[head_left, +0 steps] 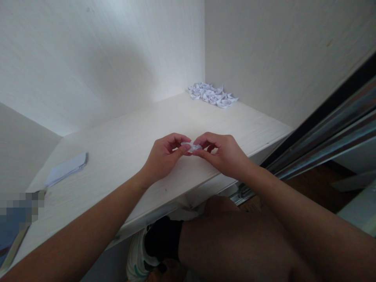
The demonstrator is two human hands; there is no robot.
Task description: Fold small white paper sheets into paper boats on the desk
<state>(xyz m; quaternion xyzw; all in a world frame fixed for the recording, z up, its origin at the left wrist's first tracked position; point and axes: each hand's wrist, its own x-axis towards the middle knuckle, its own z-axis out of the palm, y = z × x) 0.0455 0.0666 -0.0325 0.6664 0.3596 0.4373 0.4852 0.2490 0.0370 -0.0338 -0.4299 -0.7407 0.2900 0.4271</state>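
A small folded piece of white paper (192, 147) is pinched between both my hands, just above the white shelf board (141, 133). My left hand (167, 154) grips its left end with thumb and fingers. On the other end, my right hand (221, 152) closes its thumb and fingertips. Fingers cover much of the paper, so its full shape cannot be made out. In the far corner lies a pile of small folded white paper pieces (211, 95) with pointed tips.
A stack of flat white paper (67, 169) lies on the left of the board. A partly pixelated flat object (17, 223) is at the lower left. Pale panels rise behind and at the right, where dark metal rails (329, 129) run. My leg is below the front edge.
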